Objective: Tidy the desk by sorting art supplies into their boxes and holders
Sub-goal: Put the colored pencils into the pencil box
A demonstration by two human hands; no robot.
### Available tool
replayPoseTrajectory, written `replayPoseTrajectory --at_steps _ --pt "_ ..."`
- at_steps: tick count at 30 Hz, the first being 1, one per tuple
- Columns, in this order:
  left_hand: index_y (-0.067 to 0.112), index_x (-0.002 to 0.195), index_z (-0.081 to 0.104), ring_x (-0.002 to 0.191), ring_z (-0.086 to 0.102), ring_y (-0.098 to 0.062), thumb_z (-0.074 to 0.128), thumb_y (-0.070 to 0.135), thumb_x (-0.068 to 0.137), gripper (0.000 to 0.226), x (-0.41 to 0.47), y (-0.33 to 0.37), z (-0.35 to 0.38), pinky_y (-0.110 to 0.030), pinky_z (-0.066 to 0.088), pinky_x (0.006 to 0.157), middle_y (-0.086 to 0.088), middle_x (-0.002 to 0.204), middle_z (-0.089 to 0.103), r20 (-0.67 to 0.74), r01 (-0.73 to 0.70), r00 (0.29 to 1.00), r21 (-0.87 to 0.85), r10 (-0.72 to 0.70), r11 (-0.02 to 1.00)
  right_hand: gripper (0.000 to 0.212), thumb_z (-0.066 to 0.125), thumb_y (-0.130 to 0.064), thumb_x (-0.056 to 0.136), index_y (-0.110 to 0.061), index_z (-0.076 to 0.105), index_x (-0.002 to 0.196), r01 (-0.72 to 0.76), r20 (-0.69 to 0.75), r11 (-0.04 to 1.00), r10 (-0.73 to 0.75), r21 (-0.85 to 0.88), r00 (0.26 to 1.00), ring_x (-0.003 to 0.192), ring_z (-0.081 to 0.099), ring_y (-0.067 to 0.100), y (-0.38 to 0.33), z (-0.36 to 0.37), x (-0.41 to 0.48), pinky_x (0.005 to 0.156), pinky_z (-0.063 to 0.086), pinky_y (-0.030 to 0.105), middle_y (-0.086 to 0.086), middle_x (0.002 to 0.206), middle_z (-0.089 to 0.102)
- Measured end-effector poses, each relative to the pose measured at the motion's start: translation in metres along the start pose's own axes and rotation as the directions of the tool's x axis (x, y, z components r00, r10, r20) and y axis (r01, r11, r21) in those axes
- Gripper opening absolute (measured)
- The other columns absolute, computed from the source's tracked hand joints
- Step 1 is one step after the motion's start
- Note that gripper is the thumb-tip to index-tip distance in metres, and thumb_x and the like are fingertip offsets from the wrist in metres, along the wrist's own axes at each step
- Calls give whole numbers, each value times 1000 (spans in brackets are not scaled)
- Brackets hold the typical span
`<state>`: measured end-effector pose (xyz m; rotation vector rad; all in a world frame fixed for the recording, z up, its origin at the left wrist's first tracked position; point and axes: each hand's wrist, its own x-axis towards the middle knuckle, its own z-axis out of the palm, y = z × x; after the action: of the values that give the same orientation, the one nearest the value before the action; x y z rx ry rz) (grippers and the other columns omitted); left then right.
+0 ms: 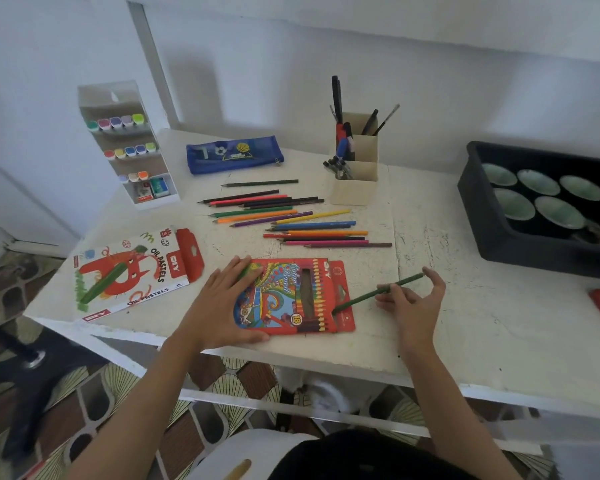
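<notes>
Both forearms are bare from the frame's lower edge up to the left hand (pixel 219 306) and the right hand (pixel 413 303). A black garment (pixel 354 455) covers the torso, glimpsed low between the arms.

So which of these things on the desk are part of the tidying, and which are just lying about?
In the job: thin green colour pencil pinched by the right hand; red cardboard pencil box under the left hand; loose row of colour pencils; white oil pastels box.
Lying about: black plastic tray of green bowls; blue fabric pencil case.
</notes>
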<state>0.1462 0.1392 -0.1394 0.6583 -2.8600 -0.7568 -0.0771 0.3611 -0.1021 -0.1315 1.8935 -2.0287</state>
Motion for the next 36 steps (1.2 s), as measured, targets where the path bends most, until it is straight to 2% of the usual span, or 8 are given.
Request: replayPoseTrajectory --at_steps 6,10,15,20,25,28,31,36 --pt "36 148 14 144 -8 -5 40 96 55 113 0 0 1 -40 -3 117 10 158 3 -13 -3 1000 -9 3 1000 14 61 2 86 2 62 99 73 174 972 -34 -222 984 64 68 10 1 -8 -2 60 52 14 14 85 68" --pt "38 147 11 143 -11 -3 38 96 54 112 0 1 0 -38 -4 117 11 158 1 -7 0 1000 0 0 1000 15 71 -4 79 -19 71 77 262 439 805 -2 -533 899 81 62 7 3 -12 0 70 45 10 -5 85 69" --pt "42 145 10 143 -11 -2 39 96 53 110 0 1 0 -36 -5 116 12 158 0 -3 12 1000 2 -12 1000 20 79 -16 71 -33 69 67 418 551 664 -11 -619 834 96 41 0 14 6 -2 78 31 7 -19 95 57" --pt "43 145 9 142 -13 0 42 95 54 110 0 0 0 -35 -5 116 15 158 -2 -3 20 1000 8 -20 1000 11 81 -20 69 -25 74 76 371 543 690 38 -621 839 99 37 -7 22 12 -6 78 31 8 -23 97 56" --pt "43 145 8 142 -14 -1 41 95 54 110 0 0 1 -35 -6 116 14 157 -2 0 17 1000 13 -17 1000 8 74 -17 78 -24 73 81 350 558 708 75 -614 826 87 55 0 -2 13 11 72 41 9 -14 91 62" --pt "39 147 11 143 -11 -4 40 96 53 113 1 1 1 -37 -5 116 12 158 1 -11 15 1000 5 -14 1000 10 69 -17 83 -26 69 86 434 532 649 -54 -624 845 77 54 7 -16 23 33 66 40 9 -13 89 62" --pt "39 147 12 143 -10 -4 41 96 53 113 0 1 1 -37 -4 117 12 158 1 -17 11 1000 1 -11 1000 12 66 -16 86 -22 69 96 543 582 560 -130 -625 803 74 54 7 -24 43 58 68 40 11 -8 95 60" --pt "40 146 12 143 -12 -2 42 94 55 110 0 2 1 -36 -6 116 13 157 1 -21 13 1000 -9 -13 1000 16 64 -21 88 -20 65 103 657 661 334 -121 -676 741 90 51 10 -14 80 86 76 45 26 -4 101 48"
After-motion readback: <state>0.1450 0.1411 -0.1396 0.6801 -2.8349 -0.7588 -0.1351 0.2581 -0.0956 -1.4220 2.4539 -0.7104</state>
